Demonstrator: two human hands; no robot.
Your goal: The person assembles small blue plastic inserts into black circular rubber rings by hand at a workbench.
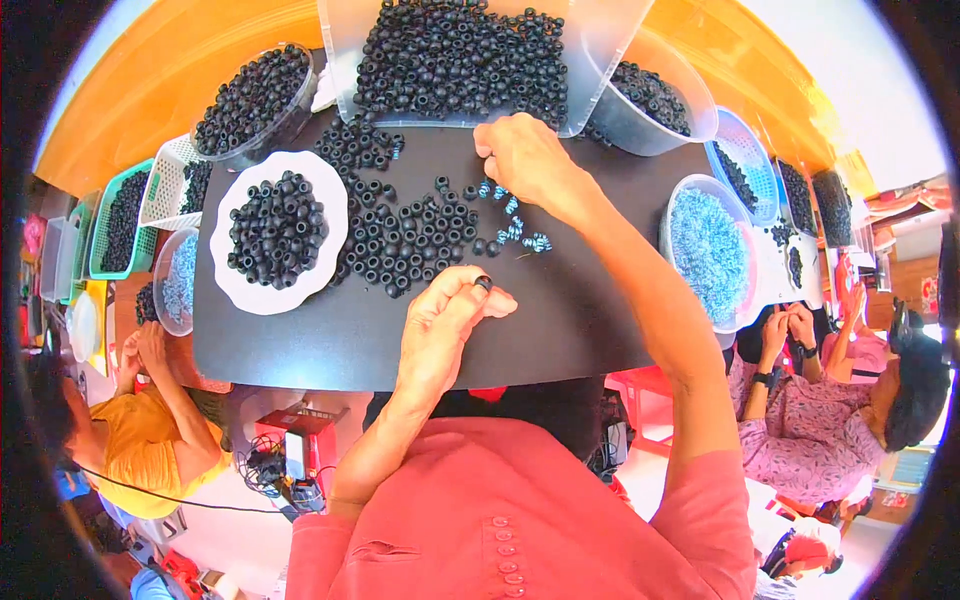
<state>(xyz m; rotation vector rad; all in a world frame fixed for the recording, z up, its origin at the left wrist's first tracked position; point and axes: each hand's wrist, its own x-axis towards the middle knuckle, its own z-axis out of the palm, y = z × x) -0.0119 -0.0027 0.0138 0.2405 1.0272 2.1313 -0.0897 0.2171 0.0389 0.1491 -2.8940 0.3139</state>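
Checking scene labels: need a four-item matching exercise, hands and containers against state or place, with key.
1. left hand
2. right hand
3. white scalloped plate
4. round tub at table's right edge

A. bears heaped black beads
B. close to the large clear bin
C. filled with light-blue pieces
D. pinches one black bead

Pairs: 1-D; 2-B; 3-A; 4-C

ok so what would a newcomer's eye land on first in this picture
Likely the clear bin heaped with black beads at the far side of the dark table. Next, the scalloped white plate of more beads at left and the round tub of pale blue pieces at right. Nearer, the left hand pinches one bead.
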